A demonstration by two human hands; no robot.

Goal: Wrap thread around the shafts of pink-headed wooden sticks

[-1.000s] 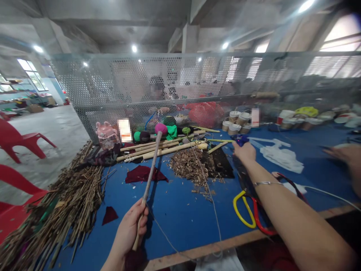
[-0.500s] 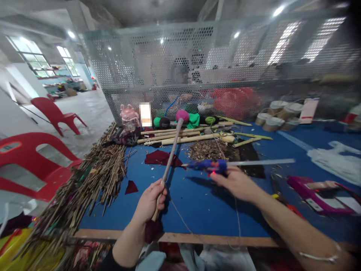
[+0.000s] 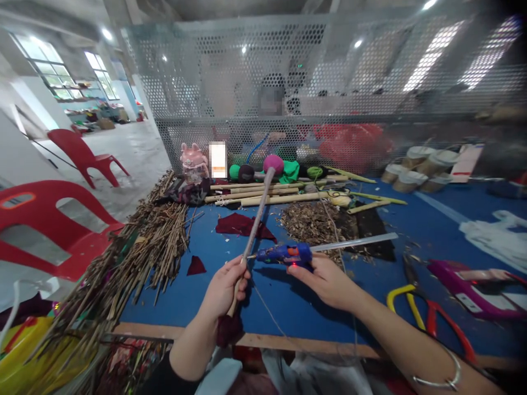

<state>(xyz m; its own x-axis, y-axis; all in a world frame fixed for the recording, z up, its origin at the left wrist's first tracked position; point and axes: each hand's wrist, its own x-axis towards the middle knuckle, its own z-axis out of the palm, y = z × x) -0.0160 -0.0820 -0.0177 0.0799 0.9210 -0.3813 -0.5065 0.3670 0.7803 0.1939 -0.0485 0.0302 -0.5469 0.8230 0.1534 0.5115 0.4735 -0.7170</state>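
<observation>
My left hand (image 3: 225, 288) is closed round the lower part of a long stick (image 3: 257, 219) wrapped in greyish material. Its far end reaches a magenta ball (image 3: 273, 164). A blue hot glue gun (image 3: 284, 253) is held in my right hand (image 3: 329, 280), with a clear glue stick (image 3: 358, 240) jutting from its back. The nozzle is at the stick, just above my left fingers; whether it touches I cannot tell. Dark red cloth (image 3: 242, 225) lies behind the stick, and a small dark red scrap (image 3: 196, 265) to its left. Dark red material (image 3: 228, 331) hangs below my left hand.
Thin dry twigs (image 3: 164, 241) are heaped on the left. Peeled sticks (image 3: 284, 198) and brown chips (image 3: 308, 222) lie behind. Shears (image 3: 428, 312) with yellow and red handles and a purple case (image 3: 465, 288) are on the right. A perforated metal screen (image 3: 247, 82) stands at the back.
My right hand has brought the glue gun left and slightly down, so its nozzle is now at the stick by my left fingers. The view has shifted, showing more of the shears.
</observation>
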